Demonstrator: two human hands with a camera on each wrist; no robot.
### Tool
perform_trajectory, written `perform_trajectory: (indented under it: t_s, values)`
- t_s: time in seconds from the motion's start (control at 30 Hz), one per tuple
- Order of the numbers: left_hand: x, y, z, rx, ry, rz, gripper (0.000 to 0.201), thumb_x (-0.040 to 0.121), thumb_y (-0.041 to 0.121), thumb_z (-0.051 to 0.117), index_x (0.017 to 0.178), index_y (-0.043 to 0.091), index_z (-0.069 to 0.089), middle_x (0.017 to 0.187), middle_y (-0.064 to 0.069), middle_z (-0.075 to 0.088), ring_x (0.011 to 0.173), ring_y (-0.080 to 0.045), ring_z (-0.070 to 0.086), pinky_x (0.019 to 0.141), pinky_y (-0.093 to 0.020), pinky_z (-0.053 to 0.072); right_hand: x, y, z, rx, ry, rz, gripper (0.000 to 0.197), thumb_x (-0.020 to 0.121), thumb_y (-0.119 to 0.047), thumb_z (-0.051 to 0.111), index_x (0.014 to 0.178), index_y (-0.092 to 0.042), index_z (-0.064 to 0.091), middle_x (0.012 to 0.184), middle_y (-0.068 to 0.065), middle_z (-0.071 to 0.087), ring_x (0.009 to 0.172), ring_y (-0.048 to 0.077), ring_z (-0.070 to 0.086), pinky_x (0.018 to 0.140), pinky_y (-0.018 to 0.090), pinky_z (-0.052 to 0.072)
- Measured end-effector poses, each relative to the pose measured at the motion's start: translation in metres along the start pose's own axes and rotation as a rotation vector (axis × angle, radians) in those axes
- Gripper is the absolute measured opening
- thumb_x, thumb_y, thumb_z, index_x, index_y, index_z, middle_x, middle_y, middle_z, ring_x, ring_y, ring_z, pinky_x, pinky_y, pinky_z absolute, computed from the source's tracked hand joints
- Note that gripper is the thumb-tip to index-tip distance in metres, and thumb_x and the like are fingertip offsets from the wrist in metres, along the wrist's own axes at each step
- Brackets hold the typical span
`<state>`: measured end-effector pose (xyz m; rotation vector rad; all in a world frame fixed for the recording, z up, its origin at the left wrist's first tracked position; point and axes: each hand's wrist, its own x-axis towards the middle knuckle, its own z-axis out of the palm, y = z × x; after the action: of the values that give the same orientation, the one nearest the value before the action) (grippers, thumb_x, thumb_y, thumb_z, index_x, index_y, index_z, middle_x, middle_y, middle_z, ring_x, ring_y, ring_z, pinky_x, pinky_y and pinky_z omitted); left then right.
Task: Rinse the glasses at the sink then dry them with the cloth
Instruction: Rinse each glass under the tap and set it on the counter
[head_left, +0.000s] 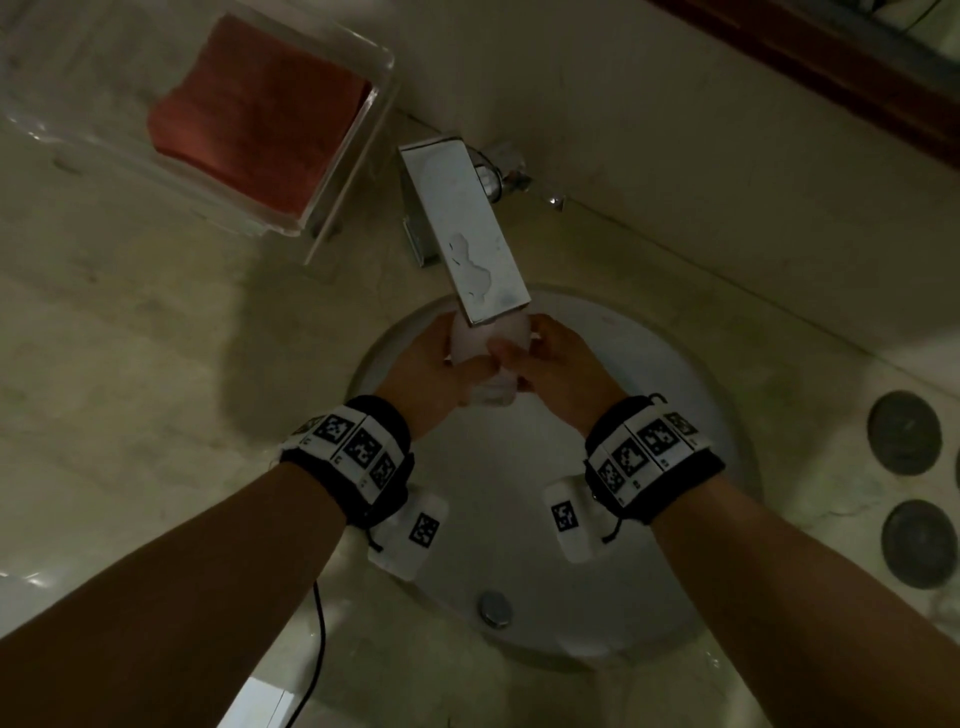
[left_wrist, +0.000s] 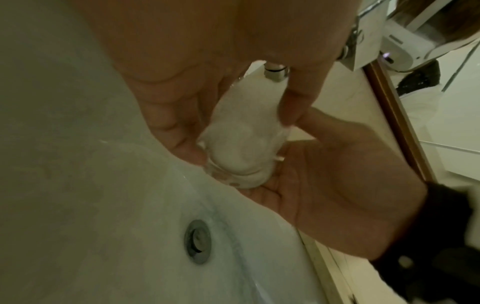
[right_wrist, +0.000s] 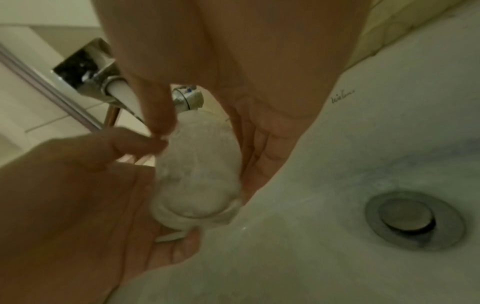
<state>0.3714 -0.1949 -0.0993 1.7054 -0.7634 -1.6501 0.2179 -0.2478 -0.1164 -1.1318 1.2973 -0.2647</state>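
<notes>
Both my hands wrap the clear, water-whitened drinking glass (head_left: 488, 358) between them, left hand (head_left: 441, 364) and right hand (head_left: 556, 369) curled round its sides, thumbs on top. It sits right under the flat chrome tap spout (head_left: 462, 228), over the round white sink basin (head_left: 675, 415). Folded red cloth (head_left: 260, 114) lies well beyond my left fingers in a clear tray (head_left: 337, 208).

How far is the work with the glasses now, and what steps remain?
Nothing looks finished yet. In hand: both the left hand and the right hand hold one glass under the faucet, over the sink; the glass looks white with foamy water. Left: drying, since the red cloth lies untouched in its clear tray. No other glasses are in view.
</notes>
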Motion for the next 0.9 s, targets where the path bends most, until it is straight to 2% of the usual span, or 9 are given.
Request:
perform_trajectory:
  t_s: [0.1,0.17,0.3,0.43,0.53,0.63,0.7,0.8,0.9]
  values:
    - [0.0,0.007,0.006,-0.132,0.036,-0.198,0.018,0.102,0.032,0.052,0.115,0.022,0.06,0.11,-0.007,0.068,0.087,-0.019,0.065,0.087,-0.043,0.055,0.0,0.001,0.002,-0.075,0.028,0.038,0.06,0.083,-0.061,0.065,0.109,-0.007,0.069,0.101,0.008,0.076,0.093,0.021,0.074,0.09,0.047,0.059]
    - [0.0,0.009,0.007,-0.184,0.041,-0.253,0.022,0.105,0.031,0.047,0.113,0.015,0.06,0.099,-0.008,0.068,0.079,-0.02,0.066,0.08,-0.041,0.058,-0.002,0.001,0.002,-0.122,0.012,0.034,0.069,0.078,-0.073,0.057,0.1,-0.01,0.074,0.093,0.007,0.078,0.088,0.022,0.075,0.087,0.046,0.06]
    - [0.002,0.012,0.006,-0.114,0.042,-0.196,0.02,0.104,0.017,0.047,0.122,0.009,0.054,0.107,-0.012,0.066,0.077,-0.017,0.069,0.061,-0.029,0.061,-0.006,-0.005,-0.001,-0.06,-0.012,0.015,0.044,0.102,-0.041,0.047,0.108,-0.005,0.072,0.099,0.015,0.076,0.089,0.028,0.075,0.087,0.048,0.06]
    - [-0.008,0.026,0.007,-0.152,-0.046,-0.126,0.034,0.093,0.037,0.061,0.119,0.014,0.064,0.11,-0.013,0.073,0.092,-0.033,0.073,0.087,-0.051,0.059,-0.009,-0.01,-0.003,-0.155,0.045,-0.041,0.039,0.099,-0.038,0.046,0.09,-0.012,0.074,0.082,0.013,0.076,0.072,0.024,0.073,0.075,0.042,0.061]
    - [-0.015,0.033,0.004,-0.099,-0.102,-0.132,0.028,0.097,0.025,0.063,0.115,0.005,0.065,0.103,-0.019,0.074,0.09,-0.033,0.07,0.095,-0.049,0.053,-0.013,-0.018,-0.001,-0.192,0.066,-0.046,0.036,0.101,-0.026,0.046,0.077,-0.008,0.066,0.068,0.013,0.066,0.058,0.018,0.059,0.064,0.036,0.051]
    - [-0.015,0.036,0.002,-0.055,-0.17,-0.106,0.019,0.097,0.007,0.059,0.11,-0.008,0.063,0.096,-0.033,0.065,0.079,-0.034,0.059,0.073,-0.043,0.051,-0.016,-0.022,0.0,-0.132,0.009,-0.022,0.041,0.103,-0.031,0.048,0.086,0.002,0.067,0.072,0.019,0.066,0.061,0.021,0.059,0.061,0.033,0.05]
    - [-0.017,0.039,0.002,-0.137,-0.197,-0.16,0.018,0.101,0.016,0.051,0.099,0.001,0.061,0.086,-0.026,0.052,0.067,-0.029,0.047,0.057,-0.029,0.037,-0.019,-0.024,-0.001,-0.075,-0.017,0.025,0.04,0.102,-0.035,0.052,0.09,-0.002,0.072,0.077,0.016,0.069,0.064,0.023,0.061,0.061,0.033,0.052]
    - [-0.014,0.031,0.005,-0.068,-0.043,-0.161,0.024,0.097,0.037,0.062,0.107,0.015,0.061,0.094,-0.014,0.064,0.074,-0.025,0.057,0.057,-0.029,0.045,-0.017,-0.031,-0.011,-0.092,0.073,0.009,0.03,0.097,-0.032,0.061,0.105,-0.004,0.071,0.087,0.008,0.071,0.068,0.02,0.065,0.064,0.033,0.055]
    - [-0.013,0.023,0.006,-0.071,0.017,-0.169,0.043,0.095,0.045,0.06,0.123,0.012,0.059,0.105,-0.007,0.068,0.072,-0.016,0.062,0.056,-0.03,0.047,-0.011,-0.053,-0.026,0.01,0.263,-0.066,0.052,0.092,-0.024,0.069,0.138,-0.006,0.053,0.117,0.008,0.067,0.086,0.02,0.068,0.083,0.04,0.06]
